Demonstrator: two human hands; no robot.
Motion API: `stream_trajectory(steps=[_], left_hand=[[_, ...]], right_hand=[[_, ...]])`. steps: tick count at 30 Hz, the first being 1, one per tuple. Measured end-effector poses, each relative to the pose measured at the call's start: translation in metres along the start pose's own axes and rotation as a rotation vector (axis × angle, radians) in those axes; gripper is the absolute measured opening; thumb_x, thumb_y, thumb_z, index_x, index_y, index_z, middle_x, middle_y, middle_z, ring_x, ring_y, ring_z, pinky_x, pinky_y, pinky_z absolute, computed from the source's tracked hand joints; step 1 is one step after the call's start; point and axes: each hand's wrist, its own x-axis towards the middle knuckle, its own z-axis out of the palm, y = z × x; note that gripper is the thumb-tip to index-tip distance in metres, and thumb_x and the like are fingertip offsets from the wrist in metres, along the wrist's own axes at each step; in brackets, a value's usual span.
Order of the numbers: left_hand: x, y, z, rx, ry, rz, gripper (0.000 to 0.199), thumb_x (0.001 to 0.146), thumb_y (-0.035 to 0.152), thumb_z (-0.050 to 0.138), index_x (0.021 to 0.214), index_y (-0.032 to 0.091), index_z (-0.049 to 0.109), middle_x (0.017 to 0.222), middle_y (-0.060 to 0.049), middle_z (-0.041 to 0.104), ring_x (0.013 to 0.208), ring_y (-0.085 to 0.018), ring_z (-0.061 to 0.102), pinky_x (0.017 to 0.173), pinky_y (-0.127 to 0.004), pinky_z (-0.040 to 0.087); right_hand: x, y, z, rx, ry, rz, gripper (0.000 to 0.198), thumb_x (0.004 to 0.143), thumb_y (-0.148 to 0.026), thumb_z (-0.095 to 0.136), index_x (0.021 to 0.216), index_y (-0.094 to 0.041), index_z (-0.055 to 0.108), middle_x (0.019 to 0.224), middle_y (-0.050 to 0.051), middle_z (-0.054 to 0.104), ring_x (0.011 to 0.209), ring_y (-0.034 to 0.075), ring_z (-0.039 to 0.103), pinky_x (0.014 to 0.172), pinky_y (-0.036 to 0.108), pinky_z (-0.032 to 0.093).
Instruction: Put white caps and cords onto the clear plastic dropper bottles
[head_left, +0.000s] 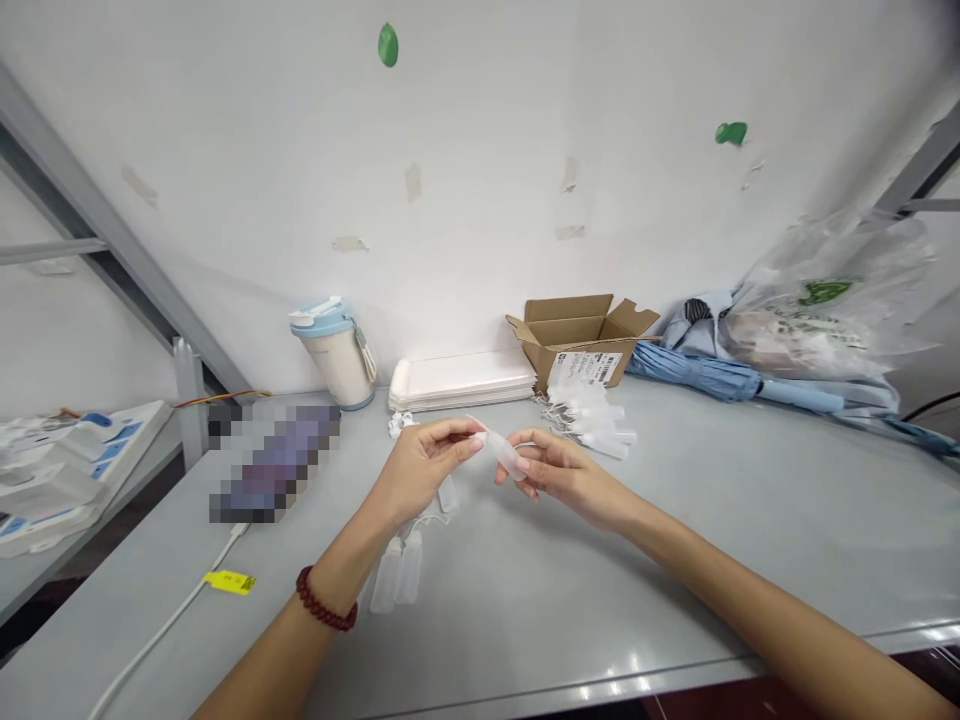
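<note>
Above the middle of the table, my left hand [439,455] pinches the narrow upper end of a small translucent white plastic tube [507,456], where a small white piece and a thin strand show. The tube's wider body is held between the thumb and fingers of my right hand [551,465]. Similar translucent tubes [397,572] with thin white cords lie under and beside my left forearm. A heap of the same tubes [589,418] rests behind my right hand. Several small white pieces [401,424] lie just behind my left hand.
Along the wall stand a cream-and-blue cup [334,355], a stack of white flat trays [465,380] and an open cardboard box [577,345]. A folded blue umbrella [697,375] and a plastic bag [817,310] lie right. A blurred phone-like device [277,465] with a white cable [165,625] is left.
</note>
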Motion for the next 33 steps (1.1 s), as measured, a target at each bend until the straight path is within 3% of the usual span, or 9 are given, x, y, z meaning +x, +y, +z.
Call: stream_trajectory(steps=[10,18,22,28,33], left_hand=[[-0.004,0.002,0.004,0.184,-0.069,-0.013,0.017,0.078,0.031,0.061,0.078,0.015,0.066,0.068,0.0,0.06,0.066,-0.012,0.053,0.061,-0.023,0.043],[-0.005,-0.004,0.012,0.105,-0.017,-0.051,0.015,0.072,0.028,0.066,0.08,0.015,0.066,0.083,-0.004,0.067,0.081,-0.017,0.061,0.072,-0.025,0.047],[-0.003,-0.002,0.011,0.079,-0.048,-0.053,0.017,0.073,0.03,0.066,0.082,0.015,0.066,0.085,-0.004,0.068,0.084,-0.017,0.062,0.074,-0.024,0.047],[-0.004,-0.001,0.007,0.184,-0.18,-0.155,0.04,0.086,0.045,0.047,0.069,0.013,0.062,0.064,-0.003,0.062,0.056,-0.013,0.058,0.055,-0.024,0.047],[-0.007,-0.005,0.008,0.415,-0.154,0.086,0.021,0.085,0.031,0.05,0.084,0.016,0.064,0.08,-0.003,0.065,0.07,-0.014,0.058,0.063,-0.024,0.046]], right_hand=[[-0.003,-0.006,0.004,-0.218,0.095,0.005,0.031,0.09,-0.046,0.045,0.094,-0.016,0.055,0.07,-0.002,0.048,0.056,0.009,0.039,0.057,0.026,0.033],[0.0,0.002,0.006,-0.014,0.151,0.087,0.034,0.085,-0.053,0.048,0.093,-0.02,0.046,0.059,-0.007,0.037,0.05,0.007,0.029,0.049,0.023,0.03],[0.001,0.003,0.007,0.005,0.191,0.086,0.033,0.084,-0.052,0.05,0.093,-0.02,0.045,0.059,-0.007,0.039,0.049,0.007,0.03,0.049,0.023,0.031],[0.0,0.002,0.01,-0.022,0.198,0.044,0.032,0.085,-0.051,0.048,0.092,-0.02,0.045,0.06,-0.006,0.042,0.049,0.007,0.033,0.05,0.023,0.034],[-0.001,0.003,0.007,0.021,0.172,0.132,0.036,0.084,-0.055,0.047,0.093,-0.021,0.044,0.056,-0.008,0.036,0.046,0.006,0.027,0.045,0.02,0.03]])
